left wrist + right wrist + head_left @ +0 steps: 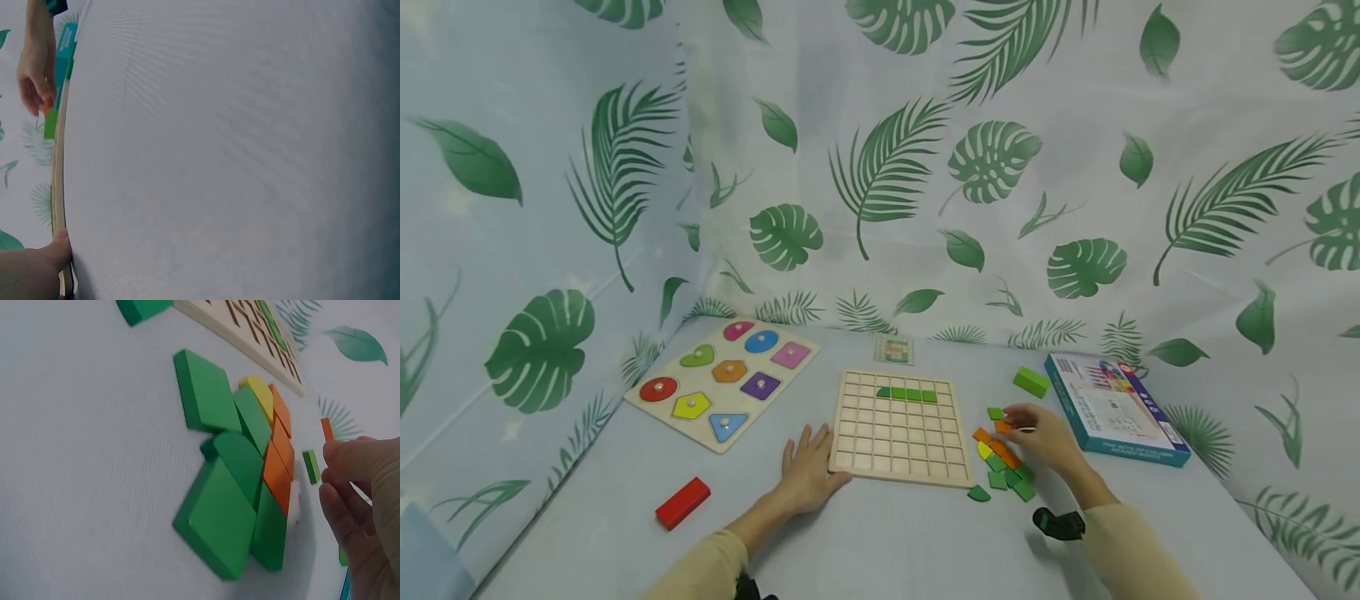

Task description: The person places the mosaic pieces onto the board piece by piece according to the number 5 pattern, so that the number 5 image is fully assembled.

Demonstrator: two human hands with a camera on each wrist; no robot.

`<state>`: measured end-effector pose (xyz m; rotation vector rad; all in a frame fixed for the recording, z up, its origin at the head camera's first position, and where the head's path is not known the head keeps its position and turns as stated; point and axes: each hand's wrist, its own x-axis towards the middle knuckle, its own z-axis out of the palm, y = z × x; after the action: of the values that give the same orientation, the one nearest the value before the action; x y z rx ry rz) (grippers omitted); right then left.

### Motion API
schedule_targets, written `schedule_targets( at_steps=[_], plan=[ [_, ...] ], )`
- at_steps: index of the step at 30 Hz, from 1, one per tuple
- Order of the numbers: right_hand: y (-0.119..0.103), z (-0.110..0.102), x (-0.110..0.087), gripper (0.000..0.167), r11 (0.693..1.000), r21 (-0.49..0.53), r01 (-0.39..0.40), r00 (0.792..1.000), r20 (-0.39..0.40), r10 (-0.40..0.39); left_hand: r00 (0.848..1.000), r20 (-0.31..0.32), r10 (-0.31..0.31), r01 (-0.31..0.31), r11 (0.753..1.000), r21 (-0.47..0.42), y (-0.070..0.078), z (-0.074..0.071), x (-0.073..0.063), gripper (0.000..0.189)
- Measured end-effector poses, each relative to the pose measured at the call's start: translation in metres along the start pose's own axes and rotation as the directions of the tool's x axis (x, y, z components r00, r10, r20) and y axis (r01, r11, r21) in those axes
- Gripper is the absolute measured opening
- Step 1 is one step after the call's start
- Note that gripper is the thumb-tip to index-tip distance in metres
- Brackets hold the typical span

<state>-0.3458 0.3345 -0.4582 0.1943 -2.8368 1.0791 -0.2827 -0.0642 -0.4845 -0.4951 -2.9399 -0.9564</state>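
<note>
A wooden grid board (pixel 898 429) lies mid-table, with several green tiles (pixel 907 394) in a row in its upper part. My left hand (pixel 807 473) rests at the board's lower left corner, fingers straight on the table; in the left wrist view its thumb (pixel 59 249) touches the board's edge. Between thumb and fingers my right hand (pixel 1037 433) pinches an orange tile (pixel 327 429), held off the table to the right of the board. Under and beside that hand lies a loose pile of orange, yellow and green tiles (pixel 215 519). A light green tile (pixel 310 467) lies apart from the pile.
A shape puzzle with knobbed pieces (pixel 707 371) lies at the left back. Nearer is a red block (pixel 682 502). At the right stand a green block (pixel 1032 382) and a flat blue box (pixel 1112 408). A small pattern card (pixel 893 349) lies behind the board.
</note>
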Motion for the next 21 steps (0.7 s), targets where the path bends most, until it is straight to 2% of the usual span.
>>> schedule_targets(
  at_steps=[9,16,21],
  plan=[
    [-0.014,0.012,0.005,0.033,0.999,0.02,0.044,0.999,-0.021,-0.043,1.0,-0.012,-0.001,0.001,1.0,-0.003,0.0,0.0,0.0,0.073],
    [-0.026,0.027,0.012,0.035,0.999,0.036,0.035,0.999,-0.025,-0.034,1.0,-0.021,0.011,-0.011,1.0,-0.009,0.0,-0.001,-0.001,0.073],
    [-0.033,0.041,0.015,0.036,0.993,0.056,0.101,0.995,-0.031,-0.099,0.999,-0.028,0.016,-0.016,1.0,-0.01,0.0,0.0,-0.001,0.072]
  ],
)
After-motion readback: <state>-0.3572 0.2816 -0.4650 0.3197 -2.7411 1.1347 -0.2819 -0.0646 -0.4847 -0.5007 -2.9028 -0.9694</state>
